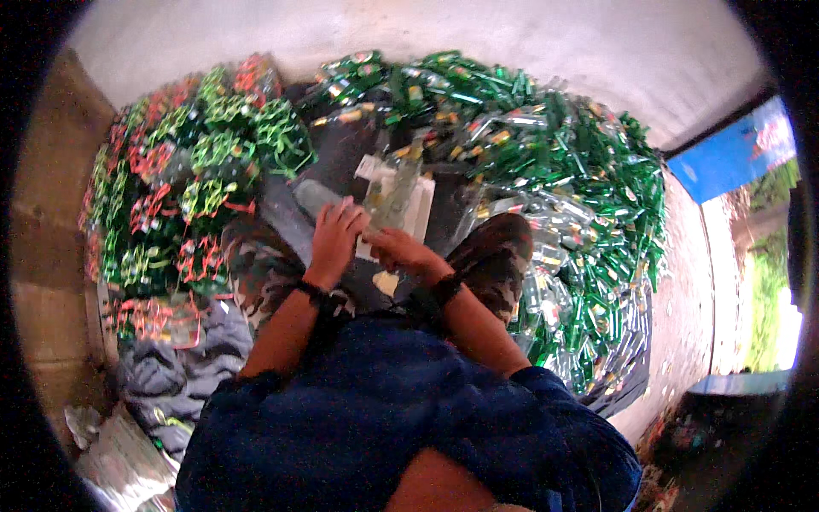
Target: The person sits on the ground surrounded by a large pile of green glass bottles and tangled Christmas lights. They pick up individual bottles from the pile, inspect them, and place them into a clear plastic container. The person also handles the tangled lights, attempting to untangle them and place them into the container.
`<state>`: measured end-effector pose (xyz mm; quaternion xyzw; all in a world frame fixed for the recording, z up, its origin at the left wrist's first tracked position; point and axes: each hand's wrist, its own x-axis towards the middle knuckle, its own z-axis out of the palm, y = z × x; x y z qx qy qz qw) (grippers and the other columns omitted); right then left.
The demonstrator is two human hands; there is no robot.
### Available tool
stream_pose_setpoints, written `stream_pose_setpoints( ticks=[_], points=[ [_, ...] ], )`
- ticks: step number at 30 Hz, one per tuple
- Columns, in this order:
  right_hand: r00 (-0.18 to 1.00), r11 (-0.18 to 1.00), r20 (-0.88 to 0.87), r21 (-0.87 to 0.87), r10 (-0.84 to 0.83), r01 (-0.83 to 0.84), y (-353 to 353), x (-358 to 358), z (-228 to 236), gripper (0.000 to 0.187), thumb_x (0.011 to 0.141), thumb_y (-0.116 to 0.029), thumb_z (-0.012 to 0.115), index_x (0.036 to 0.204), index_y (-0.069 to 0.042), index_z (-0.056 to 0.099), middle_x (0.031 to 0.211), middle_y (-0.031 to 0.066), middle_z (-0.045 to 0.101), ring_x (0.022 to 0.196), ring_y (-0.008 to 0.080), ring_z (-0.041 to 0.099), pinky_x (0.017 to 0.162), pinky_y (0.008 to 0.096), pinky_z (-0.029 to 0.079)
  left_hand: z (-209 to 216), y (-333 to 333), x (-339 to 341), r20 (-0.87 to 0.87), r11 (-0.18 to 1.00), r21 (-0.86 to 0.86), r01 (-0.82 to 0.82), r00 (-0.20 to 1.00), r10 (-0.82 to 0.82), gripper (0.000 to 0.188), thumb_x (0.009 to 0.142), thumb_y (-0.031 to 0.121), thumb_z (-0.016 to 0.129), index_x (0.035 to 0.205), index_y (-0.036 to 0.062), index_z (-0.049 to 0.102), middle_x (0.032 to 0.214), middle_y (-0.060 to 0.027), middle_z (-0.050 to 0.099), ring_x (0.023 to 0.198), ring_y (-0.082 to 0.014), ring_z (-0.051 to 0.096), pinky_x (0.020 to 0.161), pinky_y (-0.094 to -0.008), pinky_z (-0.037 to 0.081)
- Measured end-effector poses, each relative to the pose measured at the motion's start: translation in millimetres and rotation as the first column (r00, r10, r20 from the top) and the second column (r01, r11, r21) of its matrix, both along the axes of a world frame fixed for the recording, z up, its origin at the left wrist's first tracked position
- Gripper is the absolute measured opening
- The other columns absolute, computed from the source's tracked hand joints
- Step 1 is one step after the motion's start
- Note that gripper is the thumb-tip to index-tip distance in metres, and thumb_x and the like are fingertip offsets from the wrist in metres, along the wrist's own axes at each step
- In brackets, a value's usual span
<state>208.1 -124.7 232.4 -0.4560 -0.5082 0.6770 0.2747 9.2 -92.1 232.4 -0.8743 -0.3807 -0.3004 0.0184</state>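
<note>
We're seated, both hands on a clear bottle (394,194) just above our lap, over a white board (420,205). Left hand (334,239) wraps the bottle's lower part, fingers curled on it; right hand (403,250) pinches its base w/ closed fingers, tho exact grip is hard to tell. Green bottles (589,196) heaped in front & to our right. Bundles of red/green netting (196,171) at left, grey cloth (175,375) below them. Blue sheet (734,154) far right by the wall.
</note>
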Motion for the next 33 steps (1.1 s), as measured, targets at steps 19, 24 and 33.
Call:
stream_pose_setpoints(
  ticks=[19, 24, 33],
  points=[
    [0.917, 0.972, 0.323, 0.083, -0.234, 0.219, -2, 8, -28, 0.028, 0.087, -0.027, 0.066, 0.094, 0.0, 0.065, 0.073, 0.0061, 0.062, 0.061, 0.0158, 0.057, 0.056, 0.0328, 0.048, -17, 87, -21, 0.588, 0.849, -0.527, -0.044, 0.702, 0.402, 0.04, 0.083, 0.013, 0.073, 0.119, 0.0048, 0.059, 0.119, -0.0169, 0.064, 0.109, -0.0299, 0.062, 0.092, -0.0374, 0.048],
    [0.85, 0.969, 0.525, 0.231, -0.045, -0.092, 5, 12, -66, 0.029, 0.082, -0.027, 0.064, 0.093, -0.001, 0.069, 0.085, 0.0154, 0.069, 0.079, 0.028, 0.066, 0.073, 0.0385, 0.052, 41, 109, 3, 0.662, 0.841, -0.532, 0.093, 0.665, 0.345, 0.038, 0.083, 0.008, 0.073, 0.118, 0.0027, 0.058, 0.108, -0.0099, 0.067, 0.098, -0.0189, 0.065, 0.084, -0.0317, 0.051],
    [0.815, 0.942, 0.579, 0.283, -0.016, -0.182, 9, 2, -73, 0.024, 0.082, -0.024, 0.064, 0.092, -0.003, 0.07, 0.092, 0.0168, 0.07, 0.087, 0.0324, 0.067, 0.079, 0.0396, 0.052, -20, 186, 40, 0.649, 0.833, -0.531, 0.153, 0.706, 0.284, 0.04, 0.075, 0.01, 0.077, 0.112, 0.0042, 0.063, 0.104, -0.0065, 0.071, 0.091, -0.0184, 0.067, 0.082, -0.0326, 0.051]
  ],
)
